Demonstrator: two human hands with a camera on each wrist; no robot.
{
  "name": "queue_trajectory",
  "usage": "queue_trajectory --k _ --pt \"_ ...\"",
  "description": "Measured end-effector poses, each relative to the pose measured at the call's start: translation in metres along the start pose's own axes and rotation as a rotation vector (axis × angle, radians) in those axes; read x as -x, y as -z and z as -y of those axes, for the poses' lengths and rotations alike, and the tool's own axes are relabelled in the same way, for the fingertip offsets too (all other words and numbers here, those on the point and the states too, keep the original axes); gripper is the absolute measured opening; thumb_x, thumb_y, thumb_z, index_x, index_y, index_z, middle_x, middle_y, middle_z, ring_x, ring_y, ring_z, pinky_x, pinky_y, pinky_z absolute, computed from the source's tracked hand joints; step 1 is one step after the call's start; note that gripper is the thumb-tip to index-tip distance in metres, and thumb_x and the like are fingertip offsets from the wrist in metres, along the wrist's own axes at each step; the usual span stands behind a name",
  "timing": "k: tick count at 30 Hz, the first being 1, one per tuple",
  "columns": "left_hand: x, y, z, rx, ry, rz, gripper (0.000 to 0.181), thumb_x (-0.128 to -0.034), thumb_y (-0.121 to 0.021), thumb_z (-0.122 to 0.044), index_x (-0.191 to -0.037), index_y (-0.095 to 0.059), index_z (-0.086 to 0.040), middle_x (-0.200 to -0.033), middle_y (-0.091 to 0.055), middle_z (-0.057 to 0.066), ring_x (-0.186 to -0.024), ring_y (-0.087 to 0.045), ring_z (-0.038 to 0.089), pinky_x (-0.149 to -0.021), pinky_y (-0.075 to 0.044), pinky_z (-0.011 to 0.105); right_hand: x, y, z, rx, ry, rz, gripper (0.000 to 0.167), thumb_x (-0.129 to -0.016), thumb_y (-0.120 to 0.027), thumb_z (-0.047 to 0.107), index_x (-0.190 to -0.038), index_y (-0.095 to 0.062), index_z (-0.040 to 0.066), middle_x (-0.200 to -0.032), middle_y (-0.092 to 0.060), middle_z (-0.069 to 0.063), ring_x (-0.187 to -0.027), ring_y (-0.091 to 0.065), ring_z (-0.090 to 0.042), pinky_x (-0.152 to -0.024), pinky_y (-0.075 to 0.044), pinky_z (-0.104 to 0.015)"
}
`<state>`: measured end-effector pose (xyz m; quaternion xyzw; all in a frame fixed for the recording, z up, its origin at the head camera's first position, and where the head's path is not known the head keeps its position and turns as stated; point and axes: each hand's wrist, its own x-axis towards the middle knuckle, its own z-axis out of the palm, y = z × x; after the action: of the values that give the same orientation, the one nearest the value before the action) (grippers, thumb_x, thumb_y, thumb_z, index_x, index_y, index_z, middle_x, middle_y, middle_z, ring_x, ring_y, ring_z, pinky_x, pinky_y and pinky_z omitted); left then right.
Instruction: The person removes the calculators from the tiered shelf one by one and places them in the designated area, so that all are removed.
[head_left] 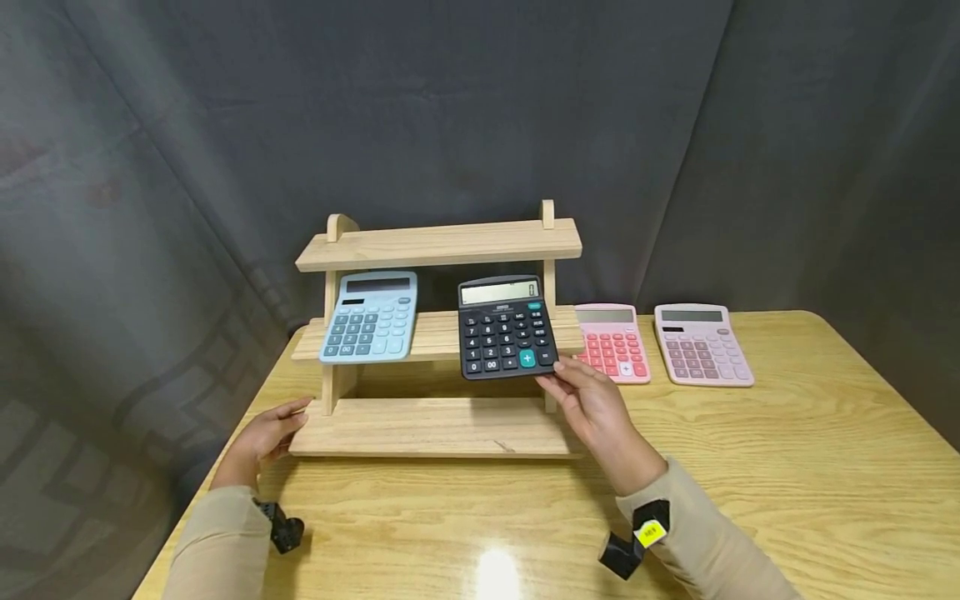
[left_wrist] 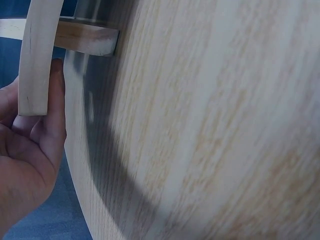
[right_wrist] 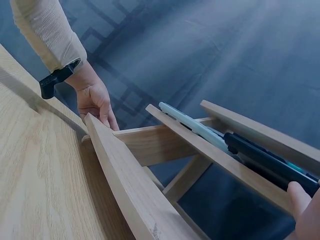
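Note:
A black calculator (head_left: 504, 333) leans at the middle tier of a wooden shelf (head_left: 442, 427), its lower right corner pinched between thumb and fingers of my right hand (head_left: 596, 412). In the right wrist view, the right hand's thumb (right_wrist: 299, 197) lies against the edge of the black calculator (right_wrist: 270, 157). On the same tier, to the left, stands a light blue calculator (head_left: 371, 317). My left hand (head_left: 264, 437) holds the left end of the bottom board; in the left wrist view, the hand (left_wrist: 30, 155) has thumb and fingers around the board's end (left_wrist: 37, 65).
Right of the shelf, a pink calculator (head_left: 617, 342) and a pale pink one (head_left: 702, 344) lie on the wooden table (head_left: 810, 467), the first partly behind the shelf. Grey cloth (head_left: 465, 108) hangs behind the table. The shelf's top board (head_left: 442, 243) is above both held-up calculators.

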<state>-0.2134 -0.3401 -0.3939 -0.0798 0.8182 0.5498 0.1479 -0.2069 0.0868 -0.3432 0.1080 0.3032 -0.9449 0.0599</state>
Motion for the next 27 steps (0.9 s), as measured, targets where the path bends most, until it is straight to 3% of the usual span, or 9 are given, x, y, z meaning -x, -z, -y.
queue_trajectory --k 5,9,16,27 --pt "-0.003 0.001 0.006 0.047 -0.017 0.003 0.058 -0.0895 -0.047 -0.024 -0.136 -0.02 -0.002 -0.1 -0.056 0.01 -0.077 -0.057 0.012 -0.065 -0.045 0.032 0.005 0.001 0.004 -0.018 -0.003 0.005 0.022 -0.084 -0.037 -0.014 -0.089 -0.056 -0.004 -0.09 -0.06 -0.014 -0.086 -0.059 -0.022 -0.081 -0.04 -0.035" --pt "-0.008 0.006 0.014 0.106 -0.061 0.043 0.058 -0.0873 -0.05 -0.027 -0.136 -0.026 -0.007 -0.099 -0.057 0.01 -0.077 -0.057 0.014 -0.064 -0.045 0.032 0.009 0.002 0.008 -0.037 -0.008 0.015 0.025 -0.085 -0.035 -0.015 -0.084 -0.058 -0.004 -0.089 -0.059 -0.014 -0.085 -0.059 -0.022 -0.082 -0.039 -0.036" --pt "-0.002 -0.001 0.001 0.061 0.013 -0.021 0.053 -0.0921 -0.042 -0.016 -0.135 -0.017 0.002 -0.096 -0.056 0.006 -0.073 -0.055 0.01 -0.063 -0.045 0.031 0.016 0.004 0.014 -0.055 -0.021 0.029 0.03 -0.085 -0.035 -0.015 -0.079 -0.062 -0.005 -0.089 -0.06 -0.015 -0.084 -0.059 -0.023 -0.082 -0.039 -0.035" --pt "0.001 -0.003 -0.004 0.067 0.013 -0.028 0.052 -0.0918 -0.042 -0.014 -0.134 -0.018 0.005 -0.089 -0.055 0.0 -0.07 -0.054 0.009 -0.061 -0.044 0.029 0.032 0.012 0.023 -0.041 0.037 0.049 0.027 -0.083 -0.04 -0.015 -0.074 -0.063 -0.005 -0.087 -0.06 -0.014 -0.081 -0.06 -0.022 -0.078 -0.042 -0.034"
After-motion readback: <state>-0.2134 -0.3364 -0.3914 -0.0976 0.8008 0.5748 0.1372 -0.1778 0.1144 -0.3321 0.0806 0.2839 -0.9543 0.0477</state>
